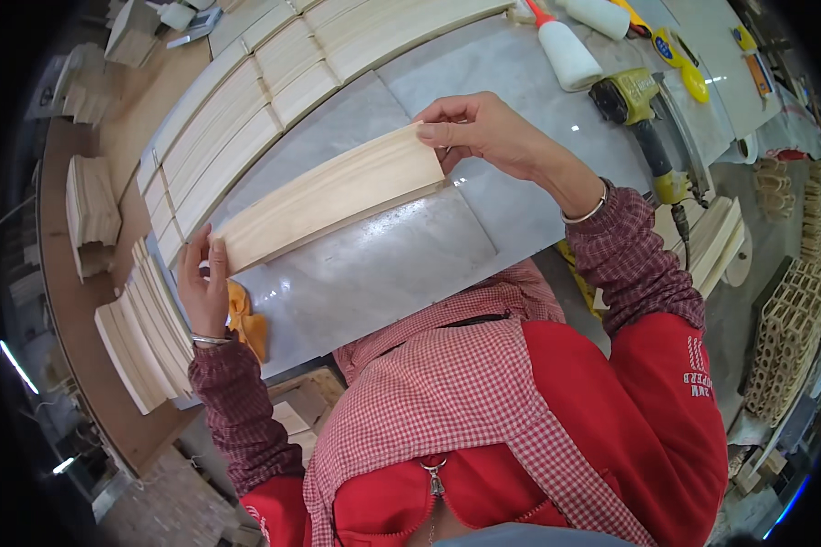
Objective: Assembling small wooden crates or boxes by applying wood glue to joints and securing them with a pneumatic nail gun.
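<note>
A person's left hand (205, 296) and right hand (502, 141) held a pale wooden board (328, 199) over the grey table (374, 273), fingers (454, 108) pinching opposite ends, where one loosened pinch could let it slip.

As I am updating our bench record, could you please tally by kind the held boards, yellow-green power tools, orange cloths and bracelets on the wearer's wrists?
Held board: 1
Yellow-green power tool: 1
Orange cloth: 1
Bracelets: 2
Total: 5
</note>
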The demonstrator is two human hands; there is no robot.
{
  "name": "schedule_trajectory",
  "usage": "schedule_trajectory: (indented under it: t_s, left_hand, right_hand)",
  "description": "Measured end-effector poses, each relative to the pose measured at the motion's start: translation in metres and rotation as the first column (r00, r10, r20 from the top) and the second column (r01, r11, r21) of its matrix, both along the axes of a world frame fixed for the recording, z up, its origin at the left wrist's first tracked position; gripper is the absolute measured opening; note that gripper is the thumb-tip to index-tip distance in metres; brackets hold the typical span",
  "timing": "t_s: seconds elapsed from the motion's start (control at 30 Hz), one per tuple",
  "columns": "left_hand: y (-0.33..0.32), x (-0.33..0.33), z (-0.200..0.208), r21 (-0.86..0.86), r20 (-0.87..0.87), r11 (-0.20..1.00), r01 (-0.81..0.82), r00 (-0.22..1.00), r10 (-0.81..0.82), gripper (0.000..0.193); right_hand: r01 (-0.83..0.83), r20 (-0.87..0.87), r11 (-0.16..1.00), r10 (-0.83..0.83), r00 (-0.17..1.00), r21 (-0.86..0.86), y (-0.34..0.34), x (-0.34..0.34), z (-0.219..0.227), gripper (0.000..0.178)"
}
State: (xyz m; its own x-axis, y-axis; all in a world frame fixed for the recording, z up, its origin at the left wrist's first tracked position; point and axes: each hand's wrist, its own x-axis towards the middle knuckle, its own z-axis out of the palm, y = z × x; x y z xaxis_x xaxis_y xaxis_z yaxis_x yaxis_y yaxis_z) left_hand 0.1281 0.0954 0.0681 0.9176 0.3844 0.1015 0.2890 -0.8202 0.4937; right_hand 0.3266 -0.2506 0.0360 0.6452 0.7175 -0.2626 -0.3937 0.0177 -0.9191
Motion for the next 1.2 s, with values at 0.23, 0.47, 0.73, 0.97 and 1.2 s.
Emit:
schedule_trajectory:
  t_s: [0.23, 0.47, 0.73, 0.97, 1.2]
  left_hand:
    - [-0.068, 0.046, -0.009, 0.253, 0.169, 0.916, 0.312, 0.918, -0.36, 0.048]
    - [-0.173, 0.098, -0.007, 0.191, 0.104, 0.837, 0.513, 0.837, -0.537, 0.069]
    - [-0.178, 0.107, -0.008, 0.174, 0.056, 0.813, 0.556, 0.819, -0.572, 0.073]
    - [-0.179, 0.107, -0.005, 0.057, 0.056, 0.826, 0.561, 0.824, -0.564, 0.07]
    - [-0.179, 0.11, 0.001, -0.002, 0.004, 0.834, 0.552, 0.834, -0.552, 0.068]
  right_hand:
    - [0.018, 0.014, 0.999, -0.018, 1.0, 0.038, 0.009, -0.003, -0.018, 0.021]
    - [0.012, 0.011, 0.999, -0.012, 1.0, 0.041, -0.002, -0.002, -0.008, 0.026]
    - [0.007, 0.34, 0.992, -0.048, 0.939, 0.122, -0.025, -0.021, -0.029, 0.046]
    - [0.055, 0.558, 0.998, -0.049, 0.829, 0.005, -0.022, -0.029, -0.038, 0.06]
    - [0.034, 0.529, 0.999, -0.018, 0.848, -0.02, -0.022, -0.027, -0.039, 0.063]
